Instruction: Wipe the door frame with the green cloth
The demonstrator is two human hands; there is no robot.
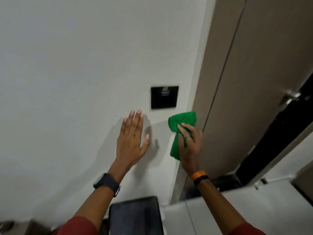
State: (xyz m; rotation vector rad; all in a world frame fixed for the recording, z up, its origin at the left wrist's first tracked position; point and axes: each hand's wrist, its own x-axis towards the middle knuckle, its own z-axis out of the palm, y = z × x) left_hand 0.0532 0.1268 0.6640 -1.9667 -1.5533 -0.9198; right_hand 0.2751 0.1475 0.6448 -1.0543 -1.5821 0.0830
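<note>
My right hand point(190, 146) grips a bunched green cloth point(182, 122) and holds it against the left edge of the taupe door frame point(211, 73), where the frame meets the white wall. Part of the cloth hangs below my fingers. My left hand point(132, 138) is spread flat with fingers apart against the white wall point(84, 65), to the left of the cloth and just below a black wall panel. A taupe door point(271, 56) stands to the right of the frame, slightly ajar.
A black switch panel point(164, 97) is mounted on the wall above my hands. A metal door handle point(290, 96) sticks out at the right. A dark tablet-like screen point(135, 216) lies below, beside a white counter surface point(237, 209).
</note>
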